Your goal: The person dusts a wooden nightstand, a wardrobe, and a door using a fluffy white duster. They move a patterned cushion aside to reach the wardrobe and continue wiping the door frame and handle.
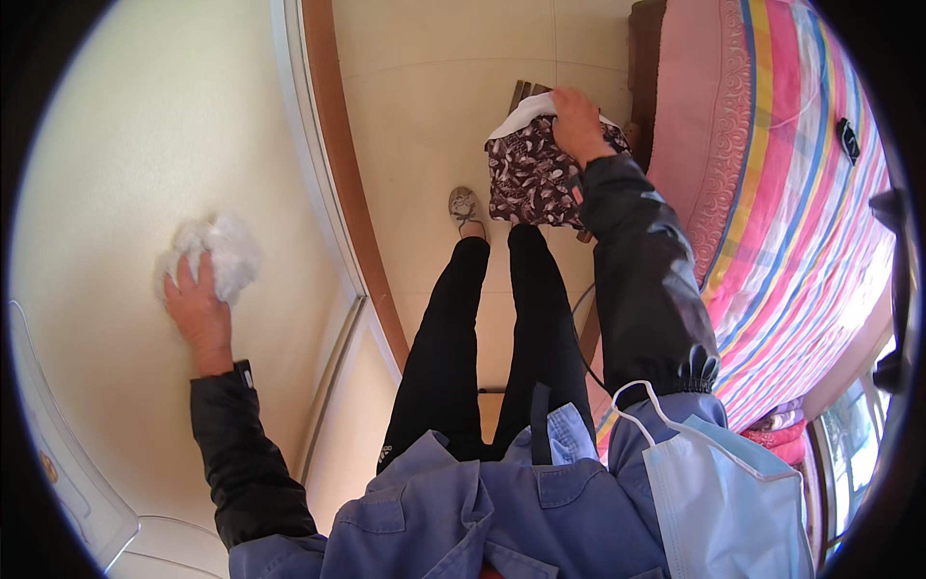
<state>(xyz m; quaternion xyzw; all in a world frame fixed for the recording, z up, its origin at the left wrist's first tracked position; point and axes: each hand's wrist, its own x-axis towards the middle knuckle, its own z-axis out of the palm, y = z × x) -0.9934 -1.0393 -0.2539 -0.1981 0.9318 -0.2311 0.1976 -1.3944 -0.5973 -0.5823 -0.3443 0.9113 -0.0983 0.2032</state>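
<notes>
My left hand (202, 311) holds a bunched, fluffy white cloth (230, 257) flat against a smooth cream panel (145, 130) on the left, its fingers spread over the cloth. My right hand (579, 123) rests on the upper edge of a dark, leaf-patterned fabric piece (532, 170) with a white border, its fingers curled over that edge. Beneath the fabric, parts of a wooden stool or chair (522, 93) show. Part of the right hand's grip is hidden from above.
To the right stands a bed with a striped pink cover (781, 217), a small black object (848, 141) lying on it. A brown frame strip (347, 166) edges the panel. A dark cable (579, 326) runs beside my leg. A blue face mask (723, 492) hangs at lower right.
</notes>
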